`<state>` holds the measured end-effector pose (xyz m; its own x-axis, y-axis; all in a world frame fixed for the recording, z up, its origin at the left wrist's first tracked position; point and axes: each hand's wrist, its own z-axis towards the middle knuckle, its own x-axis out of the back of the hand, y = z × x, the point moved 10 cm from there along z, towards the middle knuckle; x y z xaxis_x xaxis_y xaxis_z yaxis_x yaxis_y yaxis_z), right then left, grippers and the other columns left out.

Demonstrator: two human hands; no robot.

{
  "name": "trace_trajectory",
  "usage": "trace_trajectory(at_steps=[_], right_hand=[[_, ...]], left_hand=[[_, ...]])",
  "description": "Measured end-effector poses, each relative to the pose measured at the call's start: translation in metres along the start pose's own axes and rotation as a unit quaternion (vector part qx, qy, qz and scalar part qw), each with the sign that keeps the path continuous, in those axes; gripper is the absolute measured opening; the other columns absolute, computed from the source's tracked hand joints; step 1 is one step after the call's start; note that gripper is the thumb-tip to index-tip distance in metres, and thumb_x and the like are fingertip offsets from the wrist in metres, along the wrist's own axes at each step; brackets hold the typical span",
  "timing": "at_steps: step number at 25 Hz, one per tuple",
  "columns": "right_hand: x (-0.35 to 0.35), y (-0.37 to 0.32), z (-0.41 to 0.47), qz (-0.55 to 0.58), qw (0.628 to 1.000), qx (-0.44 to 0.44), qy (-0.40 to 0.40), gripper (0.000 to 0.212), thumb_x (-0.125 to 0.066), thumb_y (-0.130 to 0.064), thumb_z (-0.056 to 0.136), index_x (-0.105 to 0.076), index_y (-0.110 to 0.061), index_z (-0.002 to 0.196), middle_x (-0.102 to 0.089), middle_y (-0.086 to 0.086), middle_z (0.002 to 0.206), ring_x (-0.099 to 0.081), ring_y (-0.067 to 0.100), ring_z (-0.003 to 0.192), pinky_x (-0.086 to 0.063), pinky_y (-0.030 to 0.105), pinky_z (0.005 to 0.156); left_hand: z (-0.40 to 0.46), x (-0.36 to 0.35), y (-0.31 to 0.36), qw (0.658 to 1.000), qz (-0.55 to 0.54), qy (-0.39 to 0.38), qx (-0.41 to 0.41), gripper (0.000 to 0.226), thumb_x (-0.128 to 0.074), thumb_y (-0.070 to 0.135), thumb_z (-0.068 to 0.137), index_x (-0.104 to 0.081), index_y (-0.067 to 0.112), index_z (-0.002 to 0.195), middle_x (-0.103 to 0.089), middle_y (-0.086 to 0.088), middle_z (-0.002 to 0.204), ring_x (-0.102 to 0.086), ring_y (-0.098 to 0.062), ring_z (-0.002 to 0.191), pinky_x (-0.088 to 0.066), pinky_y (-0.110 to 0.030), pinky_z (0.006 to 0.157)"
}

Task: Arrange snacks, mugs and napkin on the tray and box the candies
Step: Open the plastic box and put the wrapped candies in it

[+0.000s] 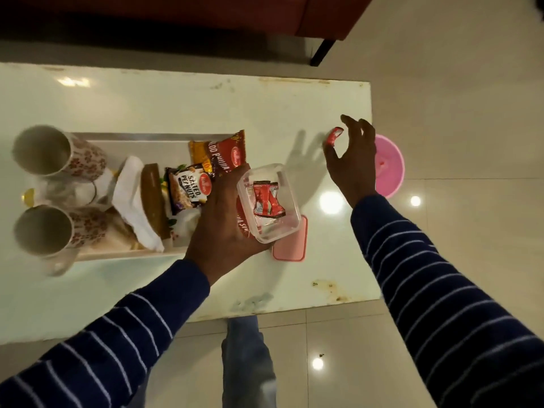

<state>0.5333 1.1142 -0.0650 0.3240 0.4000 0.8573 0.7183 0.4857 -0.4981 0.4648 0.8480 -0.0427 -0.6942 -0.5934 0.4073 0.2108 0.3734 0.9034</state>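
Candy in a red wrapper sits pinched between my right hand's thumb and forefinger, other fingers spread, over the table's right end. I judge it light, crinkly and slick, best held across its middle. My left hand is wrapped around the clear plastic box, lifted beside the tray, two wrapped candies already inside. The box looks thin and flexible. Its pink lid lies beneath on the table.
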Motion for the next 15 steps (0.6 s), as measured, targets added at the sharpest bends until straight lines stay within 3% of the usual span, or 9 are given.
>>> trace_trajectory(at_steps=[5,9,11,15], right_hand=[[-0.051,0.025,0.037,-0.063,0.990,-0.009,-0.126,0.069,-0.067,-0.031,0.091,-0.033,-0.033,0.151,-0.017,0.011,0.163,-0.034,0.040,0.138,-0.042,0.046,0.103],[-0.069,0.030,0.049,-0.140,0.983,0.028,-0.115,0.054,-0.059,-0.029,0.096,-0.041,-0.029,0.147,-0.038,0.006,0.152,-0.039,0.032,0.133,-0.033,0.031,0.098],[-0.065,0.033,0.050,-0.118,0.989,0.028,-0.080,0.046,-0.055,-0.016,0.097,-0.049,-0.024,0.142,-0.045,0.004,0.144,-0.044,0.029,0.126,-0.027,0.022,0.087],[-0.058,0.039,0.053,-0.051,0.997,0.008,-0.054,0.041,-0.049,0.001,0.093,-0.062,-0.012,0.130,-0.053,0.007,0.131,-0.051,0.028,0.116,-0.031,0.015,0.086]], left_hand=[[0.027,-0.026,-0.009,1.000,0.016,0.013,0.017,0.115,-0.089,0.057,0.055,-0.031,0.022,0.148,-0.043,0.003,0.143,-0.047,-0.016,0.132,-0.055,-0.042,0.095],[0.039,-0.036,-0.014,0.999,0.027,0.020,0.037,0.115,-0.089,0.056,0.055,-0.030,0.024,0.148,-0.040,0.009,0.146,-0.045,-0.012,0.132,-0.054,-0.042,0.096],[0.042,-0.036,-0.013,0.998,0.035,0.025,0.036,0.115,-0.088,0.057,0.055,-0.030,0.024,0.148,-0.040,0.010,0.146,-0.044,-0.007,0.131,-0.054,-0.035,0.098],[0.046,-0.036,-0.012,0.998,0.056,0.028,0.029,0.115,-0.089,0.055,0.056,-0.030,0.020,0.149,-0.040,0.007,0.147,-0.041,-0.007,0.133,-0.049,-0.028,0.100]])
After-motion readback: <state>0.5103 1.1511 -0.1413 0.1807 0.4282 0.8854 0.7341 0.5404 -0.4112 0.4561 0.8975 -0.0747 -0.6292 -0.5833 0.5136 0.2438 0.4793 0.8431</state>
